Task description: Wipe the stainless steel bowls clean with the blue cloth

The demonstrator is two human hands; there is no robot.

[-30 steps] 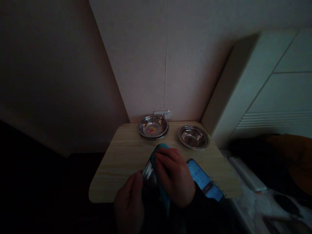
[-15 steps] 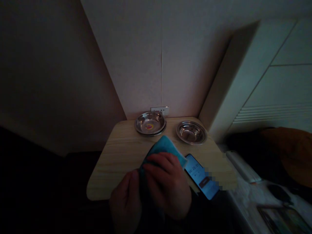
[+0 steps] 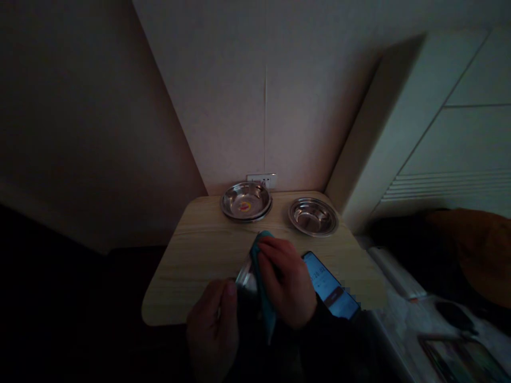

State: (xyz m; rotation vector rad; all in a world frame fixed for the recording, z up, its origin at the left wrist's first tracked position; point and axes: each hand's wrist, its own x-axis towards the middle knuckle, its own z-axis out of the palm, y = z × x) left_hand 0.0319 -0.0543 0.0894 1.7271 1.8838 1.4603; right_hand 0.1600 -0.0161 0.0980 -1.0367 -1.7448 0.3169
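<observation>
In dim light, my left hand (image 3: 213,322) pinches the near-left rim of a shiny metal bowl (image 3: 247,279), tilted up in front of the table's front edge. Much of the bowl is dark or covered by the hands. My right hand (image 3: 289,282) is closed on a teal cloth (image 3: 263,287) and holds it against the bowl's far-right side. Part of the cloth hangs down below the fingers.
On the wooden table (image 3: 181,266) stand stacked metal bowls (image 3: 245,202) at the back and more (image 3: 313,217) to the right. A lit phone (image 3: 331,290) lies beside my right hand. A wall socket (image 3: 262,179) sits behind the table.
My right hand has shifted up and to the right with the cloth, which now folds downward. More of the bowl's shiny rim shows. My left hand has moved slightly right.
</observation>
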